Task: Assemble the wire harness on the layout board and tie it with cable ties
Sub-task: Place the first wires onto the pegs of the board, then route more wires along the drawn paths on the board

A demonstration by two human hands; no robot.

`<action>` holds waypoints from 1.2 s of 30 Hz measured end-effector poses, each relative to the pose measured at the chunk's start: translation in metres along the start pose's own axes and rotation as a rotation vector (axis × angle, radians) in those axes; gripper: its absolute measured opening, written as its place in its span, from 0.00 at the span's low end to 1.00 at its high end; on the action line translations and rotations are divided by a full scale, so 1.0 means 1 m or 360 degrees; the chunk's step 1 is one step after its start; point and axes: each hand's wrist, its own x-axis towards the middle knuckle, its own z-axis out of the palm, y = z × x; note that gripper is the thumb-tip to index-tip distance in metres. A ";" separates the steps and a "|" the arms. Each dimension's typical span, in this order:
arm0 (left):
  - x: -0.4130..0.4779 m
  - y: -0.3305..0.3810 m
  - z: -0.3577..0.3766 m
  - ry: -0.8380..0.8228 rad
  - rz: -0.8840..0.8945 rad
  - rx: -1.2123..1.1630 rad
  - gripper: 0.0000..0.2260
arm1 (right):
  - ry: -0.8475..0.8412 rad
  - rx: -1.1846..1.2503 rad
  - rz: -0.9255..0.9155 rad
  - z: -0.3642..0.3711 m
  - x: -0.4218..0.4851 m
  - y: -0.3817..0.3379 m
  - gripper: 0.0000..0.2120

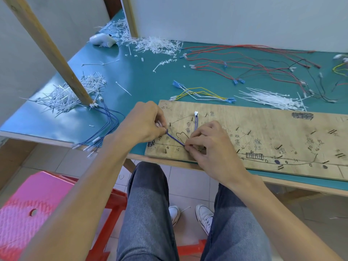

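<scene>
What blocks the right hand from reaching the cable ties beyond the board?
Probably nothing, so yes: cable ties lie uncovered past the layout board; the right hand just pinches blue wire.

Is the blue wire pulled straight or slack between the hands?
Straight: the blue wire runs as a tight line from the left hand to the right hand.

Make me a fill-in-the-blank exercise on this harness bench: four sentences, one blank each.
The left hand and right hand both pinch a ____ wire on the layout board.
That wire ends in a ____ connector near the board's far edge.
The loose bundle beyond the board mixes white and ____ wires.
The stool on the floor is ____.
Missing: blue; white; yellow; pink.
</scene>
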 end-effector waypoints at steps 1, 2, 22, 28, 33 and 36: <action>0.000 0.002 0.001 0.0043 -0.0032 -0.0010 0.07 | 0.0020 0.0007 0.0040 0.000 0.000 -0.001 0.02; 0.000 0.003 0.002 0.0086 -0.0058 -0.0025 0.08 | 0.0045 0.0019 0.0094 0.001 -0.001 -0.002 0.02; -0.021 0.021 0.039 0.0462 0.0221 -0.0195 0.15 | 0.0062 -0.0344 0.0810 -0.052 0.100 0.092 0.05; -0.023 0.021 0.042 0.0550 0.0223 -0.0253 0.15 | 0.0399 -0.0027 0.0672 -0.050 0.103 0.095 0.05; -0.022 0.027 0.037 0.0649 0.0266 -0.0305 0.11 | 0.0697 0.0511 0.0549 -0.056 0.112 0.083 0.04; -0.018 0.028 0.037 0.0682 0.0276 -0.0324 0.09 | 0.0775 0.0808 0.0550 -0.059 0.120 0.078 0.03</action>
